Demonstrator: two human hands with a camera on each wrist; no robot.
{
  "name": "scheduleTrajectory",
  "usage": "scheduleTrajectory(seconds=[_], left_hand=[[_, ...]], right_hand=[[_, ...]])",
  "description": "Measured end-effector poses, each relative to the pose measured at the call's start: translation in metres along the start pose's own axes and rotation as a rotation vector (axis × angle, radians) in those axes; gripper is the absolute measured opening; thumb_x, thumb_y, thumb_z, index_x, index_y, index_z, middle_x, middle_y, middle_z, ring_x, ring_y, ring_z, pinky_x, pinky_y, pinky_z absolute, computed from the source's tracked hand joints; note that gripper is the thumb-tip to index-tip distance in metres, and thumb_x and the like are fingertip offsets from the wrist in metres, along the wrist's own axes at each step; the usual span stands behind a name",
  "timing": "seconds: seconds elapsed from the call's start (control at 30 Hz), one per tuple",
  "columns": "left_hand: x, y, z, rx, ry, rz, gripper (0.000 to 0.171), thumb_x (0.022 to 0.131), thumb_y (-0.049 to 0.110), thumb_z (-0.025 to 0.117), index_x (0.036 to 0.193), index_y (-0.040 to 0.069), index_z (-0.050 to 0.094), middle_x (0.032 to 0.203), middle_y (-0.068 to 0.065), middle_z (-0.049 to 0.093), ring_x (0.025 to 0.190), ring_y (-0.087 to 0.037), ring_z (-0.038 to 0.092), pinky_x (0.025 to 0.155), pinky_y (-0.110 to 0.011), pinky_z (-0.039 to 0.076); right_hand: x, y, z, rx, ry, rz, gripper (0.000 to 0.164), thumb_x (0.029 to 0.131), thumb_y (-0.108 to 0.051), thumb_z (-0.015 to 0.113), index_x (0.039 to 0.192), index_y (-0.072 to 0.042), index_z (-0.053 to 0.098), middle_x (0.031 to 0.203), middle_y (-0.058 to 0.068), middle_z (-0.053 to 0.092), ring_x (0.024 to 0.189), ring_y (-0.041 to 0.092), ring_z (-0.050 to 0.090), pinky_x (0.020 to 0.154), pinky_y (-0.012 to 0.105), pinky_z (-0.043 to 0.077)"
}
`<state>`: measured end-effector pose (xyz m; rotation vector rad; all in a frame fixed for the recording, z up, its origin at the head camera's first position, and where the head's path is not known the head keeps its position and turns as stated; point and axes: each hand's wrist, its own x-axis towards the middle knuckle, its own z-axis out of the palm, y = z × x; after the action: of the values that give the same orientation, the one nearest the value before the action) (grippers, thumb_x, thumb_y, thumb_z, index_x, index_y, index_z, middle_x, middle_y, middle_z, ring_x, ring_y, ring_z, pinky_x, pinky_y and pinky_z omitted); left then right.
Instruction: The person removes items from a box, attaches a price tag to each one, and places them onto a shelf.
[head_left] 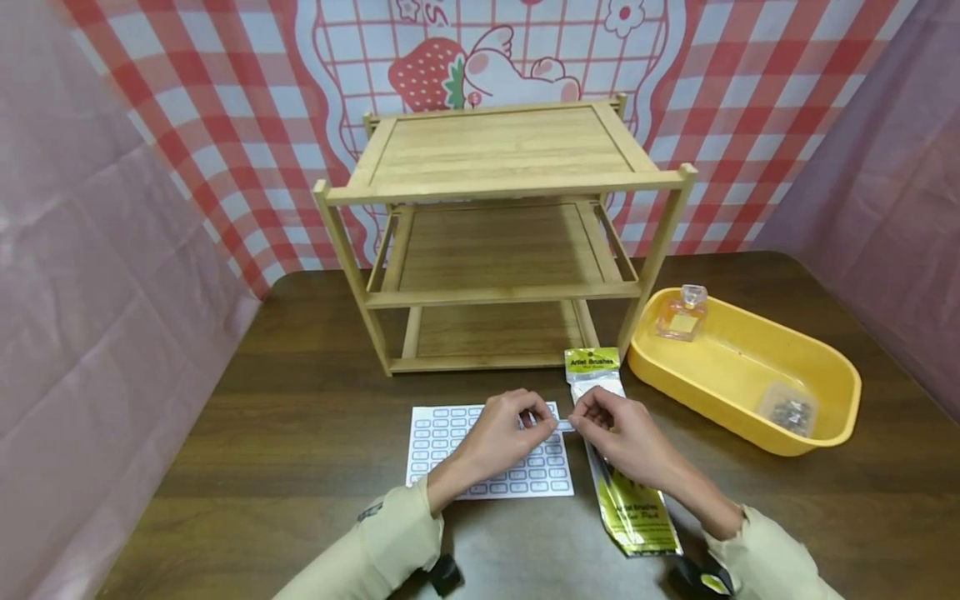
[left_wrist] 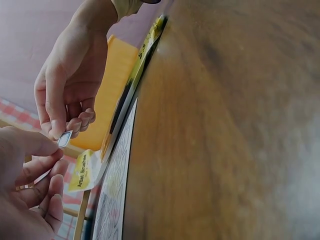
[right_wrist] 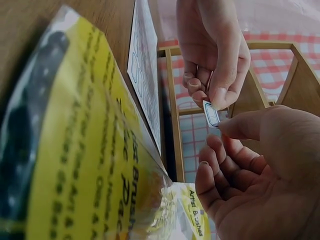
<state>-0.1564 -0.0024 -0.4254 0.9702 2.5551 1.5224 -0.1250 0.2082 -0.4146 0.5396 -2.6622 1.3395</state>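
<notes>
A small white label sticker [head_left: 565, 425] with a blue printed frame is stretched between my two hands. My left hand [head_left: 501, 433] pinches one end between thumb and forefinger; my right hand [head_left: 626, 433] pinches the other end the same way. In the right wrist view the sticker [right_wrist: 211, 115] shows its printed face, its ends covered by the thumbs. Below the left hand lies a white sheet of printed labels [head_left: 431, 454], partly hidden by that hand. Under the right hand is a yellow-and-clear pack of artist brushes [head_left: 637, 517], its middle covered by the hand.
A three-tier wooden shelf [head_left: 502, 183] stands behind the sheet. To the right, a yellow plastic basin [head_left: 720, 417] holds a perfume bottle [head_left: 682, 317] and a small clear box [head_left: 789, 410] of metal bits. A checked cloth [head_left: 247, 108] hangs at the back.
</notes>
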Motion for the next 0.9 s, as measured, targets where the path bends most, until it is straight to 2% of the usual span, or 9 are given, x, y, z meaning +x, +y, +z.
scheduleTrajectory(seconds=[0.9], left_hand=[[0.008, 0.006, 0.019, -0.051, -0.074, -0.026, 0.006, 0.091, 0.003, 0.071, 0.089, 0.006, 0.075, 0.084, 0.004, 0.064, 0.074, -0.001, 0.054, 0.066, -0.017, 0.050]], right_hand=[[-0.017, 0.009, -0.015, 0.000, -0.002, 0.049, 0.012, 0.095, 0.000, 0.071, 0.092, -0.009, 0.065, 0.079, -0.006, 0.059, 0.071, 0.007, 0.054, 0.060, 0.024, 0.048]])
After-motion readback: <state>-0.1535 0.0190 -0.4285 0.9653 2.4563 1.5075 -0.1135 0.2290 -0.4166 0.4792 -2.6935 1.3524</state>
